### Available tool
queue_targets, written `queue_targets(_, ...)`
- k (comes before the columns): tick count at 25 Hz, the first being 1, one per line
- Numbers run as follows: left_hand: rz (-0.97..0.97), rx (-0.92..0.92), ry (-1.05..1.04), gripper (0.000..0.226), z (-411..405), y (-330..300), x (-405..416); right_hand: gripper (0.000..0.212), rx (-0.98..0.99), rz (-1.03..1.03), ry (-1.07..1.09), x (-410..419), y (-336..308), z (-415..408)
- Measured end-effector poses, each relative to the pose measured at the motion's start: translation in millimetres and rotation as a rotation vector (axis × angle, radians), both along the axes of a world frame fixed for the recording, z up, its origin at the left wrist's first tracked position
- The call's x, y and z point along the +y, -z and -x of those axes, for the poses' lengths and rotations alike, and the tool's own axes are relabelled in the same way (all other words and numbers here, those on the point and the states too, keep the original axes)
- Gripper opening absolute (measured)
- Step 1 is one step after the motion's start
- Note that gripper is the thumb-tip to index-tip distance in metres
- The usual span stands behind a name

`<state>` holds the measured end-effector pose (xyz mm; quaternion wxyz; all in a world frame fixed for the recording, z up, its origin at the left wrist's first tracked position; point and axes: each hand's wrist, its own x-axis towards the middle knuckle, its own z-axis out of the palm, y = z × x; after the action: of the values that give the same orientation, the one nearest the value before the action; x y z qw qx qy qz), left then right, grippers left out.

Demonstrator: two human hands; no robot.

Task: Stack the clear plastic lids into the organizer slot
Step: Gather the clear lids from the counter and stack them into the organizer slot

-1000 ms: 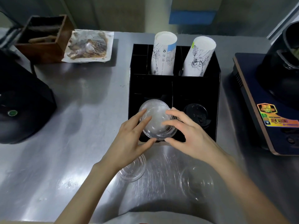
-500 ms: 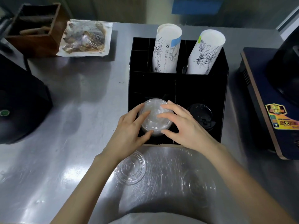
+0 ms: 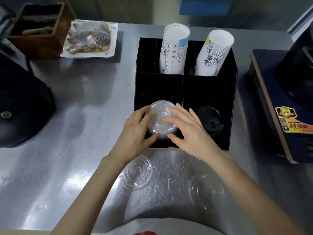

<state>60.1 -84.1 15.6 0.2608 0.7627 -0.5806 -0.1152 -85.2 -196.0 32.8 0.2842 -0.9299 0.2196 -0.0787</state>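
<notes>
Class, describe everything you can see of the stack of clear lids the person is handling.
The stack of clear lids looks like thin transparent plastic: round, ridged rims, nested flat side up. It sits in the front left slot of the black organizer, beside a black lid. The left hand and right hand cup its sides, fingers resting on top.

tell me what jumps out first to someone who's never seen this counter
Both hands, left hand and right hand, cup a stack of clear lids in the front left slot of the black organizer. Behind them two tall sleeves of paper cups lean out of the back slots. Two loose clear lids lie on the steel counter near the person.
</notes>
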Motion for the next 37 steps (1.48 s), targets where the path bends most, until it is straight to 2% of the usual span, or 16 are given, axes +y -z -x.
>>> queue_targets(9, 0.083, 0.071, -0.071, 0.048, 3.2, -9.1, 25.1, 0.041, -0.017, 0.047, -0.023, 15.9, -8.6, 3.9)
queue_targets(12, 0.09, 0.079, -0.124, 0.044, 7.1, -6.7, 46.2, 0.037, -0.081, 0.061, -0.023, 28.7, -8.2, 6.1)
queue_targets(18, -0.01, 0.124, -0.221, 0.054, 13.7, 15.0, 91.6, 0.025, -0.202, -0.116, 0.097, 71.1, -0.2, 19.2)
queue_targets(21, -0.084, 0.125, -0.325, 0.056, 19.5, 28.1, 108.6, 0.022, -0.113, -0.17, 0.111, 87.0, 14.3, 22.6)
queue_targets(25, -0.151, 0.181, -0.469, 0.045, 28.4, 40.4, 117.8, 0.023, 0.039, -0.259, 0.167, 96.8, 29.9, 19.2)
queue_targets(30, -0.168, 0.2, -0.534, 0.044, 34.6, 45.8, 120.2, 0.031, 0.196, -0.254, 0.168, 104.5, 40.7, 12.0)
queue_targets(37, -0.164, 0.233, -0.621, 0.031, 44.4, 45.7, 121.0, 0.035, 0.313, -0.263, 0.222, 111.1, 42.3, 9.1)
